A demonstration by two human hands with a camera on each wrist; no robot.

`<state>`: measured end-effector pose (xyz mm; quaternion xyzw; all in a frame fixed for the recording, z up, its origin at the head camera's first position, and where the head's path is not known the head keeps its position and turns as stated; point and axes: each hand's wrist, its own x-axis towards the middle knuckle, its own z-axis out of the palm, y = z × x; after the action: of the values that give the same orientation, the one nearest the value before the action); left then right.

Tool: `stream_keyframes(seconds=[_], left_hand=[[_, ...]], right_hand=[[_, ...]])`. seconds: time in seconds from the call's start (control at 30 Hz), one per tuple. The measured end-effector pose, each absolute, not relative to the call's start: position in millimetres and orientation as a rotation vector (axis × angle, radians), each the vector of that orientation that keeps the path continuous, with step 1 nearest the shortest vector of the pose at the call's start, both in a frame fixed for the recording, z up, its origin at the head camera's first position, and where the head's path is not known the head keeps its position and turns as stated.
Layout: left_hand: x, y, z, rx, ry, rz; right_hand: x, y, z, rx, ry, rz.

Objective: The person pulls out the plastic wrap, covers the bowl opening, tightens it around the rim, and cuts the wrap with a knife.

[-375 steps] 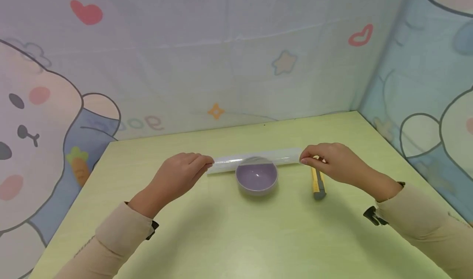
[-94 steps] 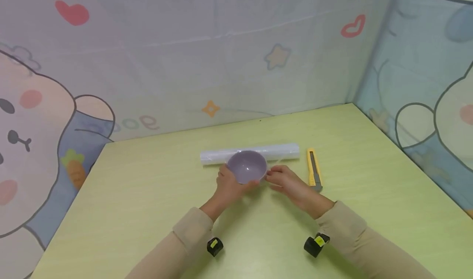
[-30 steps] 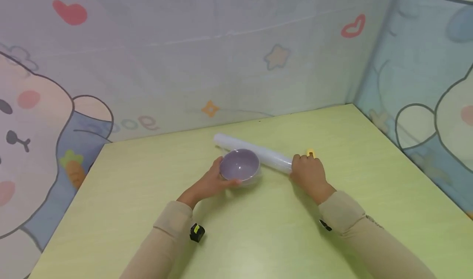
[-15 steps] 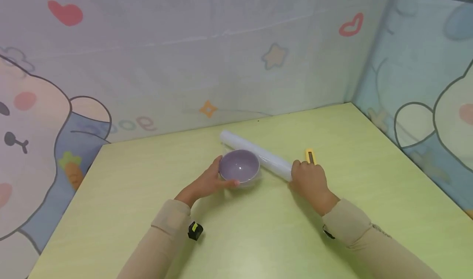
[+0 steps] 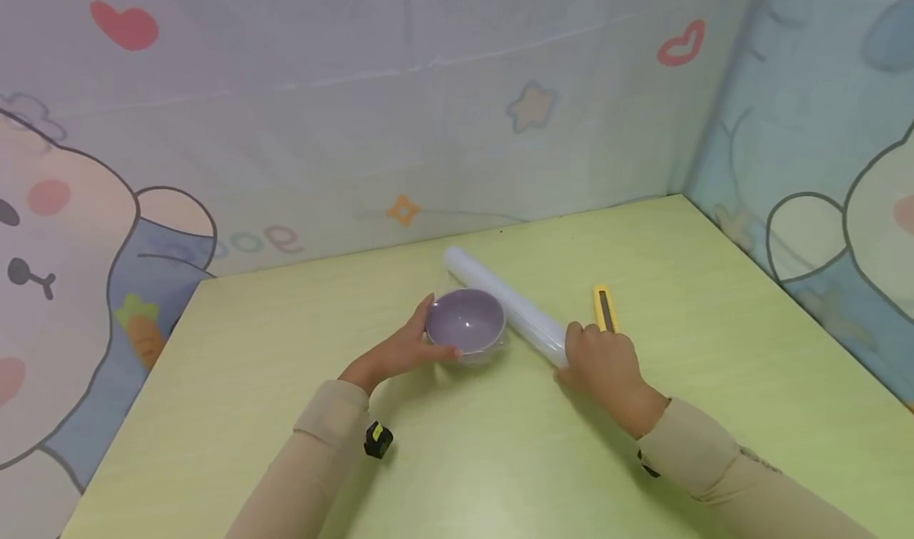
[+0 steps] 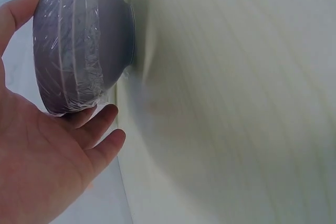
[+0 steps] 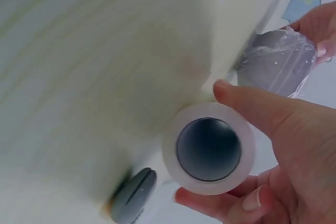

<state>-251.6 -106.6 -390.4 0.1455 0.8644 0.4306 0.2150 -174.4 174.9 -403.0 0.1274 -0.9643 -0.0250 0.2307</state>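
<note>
A purple bowl (image 5: 466,321) stands near the middle of the table, clear cling film wrinkled round its outside in the left wrist view. My left hand (image 5: 396,355) holds it from the left, thumb at the near side and fingers at the far side. My right hand (image 5: 603,364) grips the near end of a white roll of cling film (image 5: 507,301), which slants away to the far left behind the bowl. In the right wrist view the hollow core of the roll (image 7: 208,187) faces the camera, between thumb and fingers.
A yellow and grey utility knife (image 5: 603,307) lies just beyond my right hand, partly hidden by it. The light green table (image 5: 286,444) meets a printed cloth backdrop (image 5: 321,142) at the back and right.
Earlier both hands were at the bowl, with the roll lying crosswise behind it. My right hand has since gripped the roll and swung it, its near end coming toward me and its far end rightward.
</note>
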Motion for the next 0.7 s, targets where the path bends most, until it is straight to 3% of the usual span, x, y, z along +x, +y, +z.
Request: stream_keyframes(seconds=[0.17, 0.33, 0.7], left_hand=[[-248.7, -102.7, -392.9, 0.392, 2.371, 1.275], [-236.9, -93.0, -399.4, 0.38, 2.446, 1.404], [-227.8, -75.8, -406.4, 0.323, 2.609, 1.411]], right_hand=[[-171.5, 183.2, -403.9, 0.382, -2.71, -0.07], [-178.5, 193.9, -389.6, 0.3, -3.128, 0.212], [-249.8, 185.9, -372.2, 0.49, -3.324, 0.653]])
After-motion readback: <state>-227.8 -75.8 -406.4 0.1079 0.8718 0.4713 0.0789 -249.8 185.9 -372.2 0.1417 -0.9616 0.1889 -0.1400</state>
